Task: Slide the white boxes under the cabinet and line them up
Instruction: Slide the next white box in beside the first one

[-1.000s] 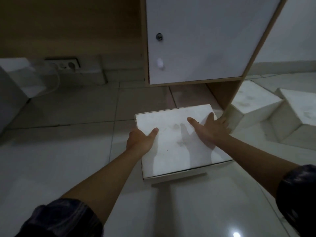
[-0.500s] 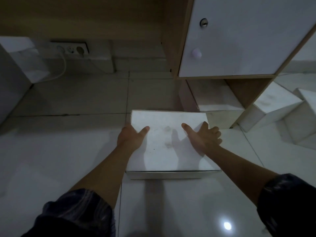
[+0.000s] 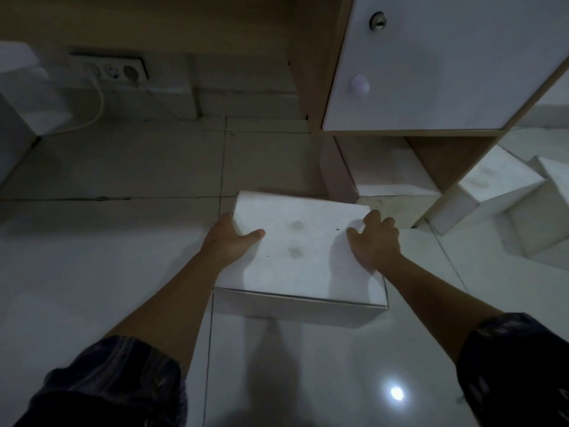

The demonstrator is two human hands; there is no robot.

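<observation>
A flat white box (image 3: 303,251) lies on the tiled floor in front of the cabinet (image 3: 437,72), left of its open bottom gap. My left hand (image 3: 229,238) grips the box's left edge, thumb on the lid. My right hand (image 3: 374,241) presses on the lid near the right edge, fingers spread. A second white box (image 3: 385,171) sits under the cabinet, just beyond the held box's far right corner. Two more white boxes (image 3: 489,186) (image 3: 551,217) rest on the floor to the right of the cabinet's side panel.
A wall socket (image 3: 115,72) with a plugged cable sits low on the back wall at left. A large white object (image 3: 21,97) stands at the far left. The cabinet door has a knob (image 3: 359,84) and a lock (image 3: 378,21). Glossy floor tiles reflect a lamp.
The box has shifted left and turned slightly clockwise while the view swung left. My right hand slid toward the box's right edge. The box under the cabinet came into view.
</observation>
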